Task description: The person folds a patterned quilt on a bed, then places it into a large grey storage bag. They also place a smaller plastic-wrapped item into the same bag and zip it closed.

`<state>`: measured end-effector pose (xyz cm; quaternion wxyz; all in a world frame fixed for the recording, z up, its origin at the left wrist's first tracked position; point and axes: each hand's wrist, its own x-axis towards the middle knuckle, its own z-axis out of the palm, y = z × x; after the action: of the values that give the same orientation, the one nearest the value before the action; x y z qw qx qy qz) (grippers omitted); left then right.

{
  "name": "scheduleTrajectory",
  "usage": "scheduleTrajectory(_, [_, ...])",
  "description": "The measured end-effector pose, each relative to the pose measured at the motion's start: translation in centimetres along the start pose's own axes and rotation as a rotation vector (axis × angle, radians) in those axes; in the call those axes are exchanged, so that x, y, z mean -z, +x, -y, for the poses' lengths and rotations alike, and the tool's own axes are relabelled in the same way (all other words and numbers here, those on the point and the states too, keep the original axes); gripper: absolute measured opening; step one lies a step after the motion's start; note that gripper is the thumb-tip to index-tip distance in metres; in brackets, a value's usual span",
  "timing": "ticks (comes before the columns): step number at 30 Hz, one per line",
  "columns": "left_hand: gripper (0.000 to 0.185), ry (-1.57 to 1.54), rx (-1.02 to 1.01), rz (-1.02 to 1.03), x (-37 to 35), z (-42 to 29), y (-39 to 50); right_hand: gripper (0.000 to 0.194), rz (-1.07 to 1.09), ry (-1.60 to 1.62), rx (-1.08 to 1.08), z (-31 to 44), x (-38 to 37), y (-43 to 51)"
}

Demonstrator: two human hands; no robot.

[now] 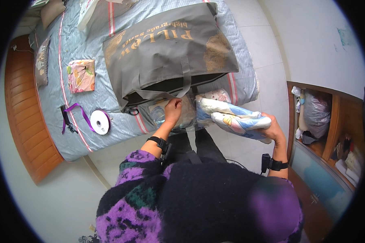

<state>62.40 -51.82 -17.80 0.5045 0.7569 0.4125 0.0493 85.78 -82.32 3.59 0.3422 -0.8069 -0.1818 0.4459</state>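
Observation:
A large grey fabric pillow bag [167,51] lies on the bed with its unzipped mouth towards me. My left hand [174,110] pinches the edge by the bag's handle strap [187,74]. In my right hand [272,129] is a folded, padded cloth item [240,117], white and blue with a cartoon print, held at its right end beside the bed. Under the bag's mouth lies a clear plastic package [185,114]; a pink-and-white printed cloth piece [220,95] sits near it. What the bag holds is hidden in shadow.
On the bed [79,112] lie a folded floral cloth [81,76], a spool of purple ribbon [100,122], a black-handled object [65,117] and dark scissor handles [131,111]. A wooden headboard [27,106] stands left, an open cabinet [334,127] with stuffed bags right.

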Motion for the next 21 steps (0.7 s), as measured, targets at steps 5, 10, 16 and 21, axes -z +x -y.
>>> scheduleTrajectory(5, [0.023, -0.293, 0.108, 0.376, -1.2, -2.9, -0.6, 0.027, 0.075, -0.141, 0.056, 2.3, 2.8, -4.0])
scheduleTrajectory(10, [0.061, -0.574, 0.472, 0.756, -3.7, -7.7, -1.6, 0.022, 0.238, 0.019, 0.511, 6.6, 5.4, -7.8])
scheduleTrajectory(16, [0.093, -0.651, 0.624, 0.922, -9.1, -14.7, -0.3, 0.026, 0.419, -0.035, 0.845, 12.1, 6.7, -7.6])
scheduleTrajectory(21, [0.101, -0.659, 0.56, 1.148, -10.4, -16.8, 3.7, 0.02, 0.567, -0.256, 0.853, 16.5, 8.0, -7.3])
